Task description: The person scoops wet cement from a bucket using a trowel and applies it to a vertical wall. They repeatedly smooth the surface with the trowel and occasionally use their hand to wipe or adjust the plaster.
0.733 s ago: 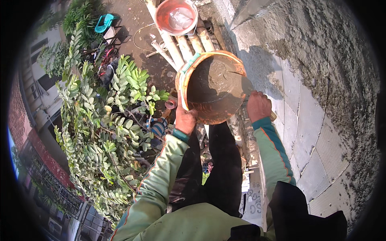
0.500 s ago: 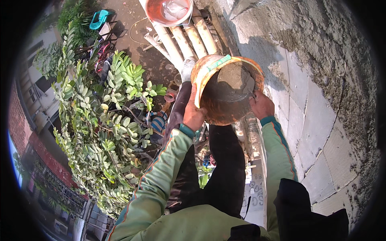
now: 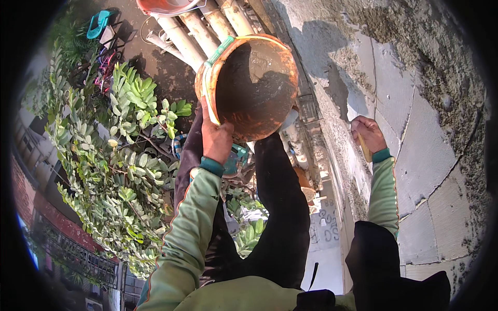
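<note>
Far left, a leafy green shrub (image 3: 119, 176) is filling the ground below, with a teal sandal-shaped object (image 3: 97, 24) lying near the top edge. Pale bamboo poles (image 3: 199, 28) are running diagonally above, under the rim of a reddish basin (image 3: 166, 6). Left hand (image 3: 215, 139), green sleeve, is gripping the rim of an orange bowl-shaped mortar pan (image 3: 249, 85); fingers are curling shut over its green-taped edge, thumb inside. Pan is tilting toward the camera, wet grey mortar coating its inside, held up over the dark trousers. Right hand (image 3: 368, 133) is hanging well apart from the pan, beside the wall, fingers closing in a fist around a yellowish wooden handle (image 3: 364, 147); the tool's head is hidden. Rough grey plastered wall (image 3: 425, 103) with scored lines is filling the right side.
</note>
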A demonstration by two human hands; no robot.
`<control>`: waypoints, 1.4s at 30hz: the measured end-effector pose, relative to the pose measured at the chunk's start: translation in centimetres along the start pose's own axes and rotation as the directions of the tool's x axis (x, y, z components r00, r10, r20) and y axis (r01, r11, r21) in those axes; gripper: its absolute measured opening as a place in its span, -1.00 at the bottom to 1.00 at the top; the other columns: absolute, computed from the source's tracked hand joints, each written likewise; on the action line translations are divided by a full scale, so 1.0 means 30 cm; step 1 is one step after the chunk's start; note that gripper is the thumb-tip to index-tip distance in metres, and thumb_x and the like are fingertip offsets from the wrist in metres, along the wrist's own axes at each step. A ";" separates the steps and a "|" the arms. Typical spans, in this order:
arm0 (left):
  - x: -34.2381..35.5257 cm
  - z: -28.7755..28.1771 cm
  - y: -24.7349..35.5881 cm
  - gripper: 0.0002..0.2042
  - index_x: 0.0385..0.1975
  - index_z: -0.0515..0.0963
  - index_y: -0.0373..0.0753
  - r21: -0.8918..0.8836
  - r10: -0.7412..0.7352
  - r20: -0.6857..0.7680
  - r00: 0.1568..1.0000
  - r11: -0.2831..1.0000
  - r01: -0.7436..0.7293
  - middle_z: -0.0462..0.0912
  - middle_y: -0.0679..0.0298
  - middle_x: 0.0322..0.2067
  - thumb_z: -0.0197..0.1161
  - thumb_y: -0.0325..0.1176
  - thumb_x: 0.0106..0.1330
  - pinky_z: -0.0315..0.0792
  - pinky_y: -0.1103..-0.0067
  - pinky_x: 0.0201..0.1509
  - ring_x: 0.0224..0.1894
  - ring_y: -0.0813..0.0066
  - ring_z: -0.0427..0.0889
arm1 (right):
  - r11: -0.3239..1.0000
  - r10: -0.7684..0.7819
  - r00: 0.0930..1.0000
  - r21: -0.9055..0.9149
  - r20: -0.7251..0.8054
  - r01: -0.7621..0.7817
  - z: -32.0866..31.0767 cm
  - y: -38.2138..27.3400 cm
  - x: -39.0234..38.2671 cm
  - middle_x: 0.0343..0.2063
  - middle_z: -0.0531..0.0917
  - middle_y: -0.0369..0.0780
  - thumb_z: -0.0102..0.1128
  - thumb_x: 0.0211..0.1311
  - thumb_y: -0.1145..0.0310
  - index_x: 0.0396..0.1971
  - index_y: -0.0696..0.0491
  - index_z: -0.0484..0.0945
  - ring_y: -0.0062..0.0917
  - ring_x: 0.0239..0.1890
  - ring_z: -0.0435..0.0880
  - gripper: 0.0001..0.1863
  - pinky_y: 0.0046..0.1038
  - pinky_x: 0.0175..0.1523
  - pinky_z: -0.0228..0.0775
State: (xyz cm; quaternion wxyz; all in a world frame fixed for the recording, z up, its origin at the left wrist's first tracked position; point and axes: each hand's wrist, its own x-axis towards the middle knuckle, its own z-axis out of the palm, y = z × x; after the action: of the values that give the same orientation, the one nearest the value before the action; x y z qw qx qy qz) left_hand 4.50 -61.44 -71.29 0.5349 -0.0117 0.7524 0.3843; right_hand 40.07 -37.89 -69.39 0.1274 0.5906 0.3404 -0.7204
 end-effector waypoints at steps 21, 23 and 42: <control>0.033 0.128 0.108 -0.07 0.54 -0.03 -0.33 0.286 0.215 0.156 0.964 0.924 -0.253 0.28 -0.09 0.40 0.07 -0.80 0.02 0.20 0.48 0.46 0.41 0.18 0.35 | 0.602 -0.489 0.828 -0.794 -0.275 0.092 0.364 0.147 0.198 -0.37 0.71 -0.06 0.25 0.25 0.17 -0.20 0.07 0.55 0.00 -0.31 0.67 -0.72 -0.03 -0.18 0.49; 0.043 0.114 0.120 -0.08 0.53 -0.02 -0.35 0.242 0.186 0.156 0.970 0.945 -0.220 0.31 -0.07 0.40 0.06 -0.80 0.02 0.23 0.54 0.42 0.36 0.26 0.40 | 0.584 -0.573 0.789 -0.787 -0.224 0.201 0.346 0.142 0.123 -0.47 0.66 -0.11 0.29 0.25 0.21 -0.24 0.07 0.57 -0.14 -0.42 0.66 -0.75 -0.15 -0.27 0.47; 0.098 -0.017 0.200 -0.13 0.51 0.01 -0.38 0.206 0.254 -0.084 0.964 0.950 -0.233 0.50 0.07 0.18 -0.02 -0.75 0.04 0.38 0.60 0.24 0.14 0.41 0.51 | 0.834 -0.403 0.868 -0.505 -0.289 0.219 0.022 0.019 -0.117 -0.48 0.57 -0.33 0.19 0.44 0.32 -0.22 0.10 0.53 -0.65 -0.45 0.54 -0.84 -0.51 -0.35 0.41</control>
State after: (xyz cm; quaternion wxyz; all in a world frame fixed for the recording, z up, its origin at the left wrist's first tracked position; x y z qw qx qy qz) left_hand 0.25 -56.36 -70.23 0.4399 0.1126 0.8101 0.3708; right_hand 40.83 -39.50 -66.26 0.0720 0.6082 0.6114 -0.5011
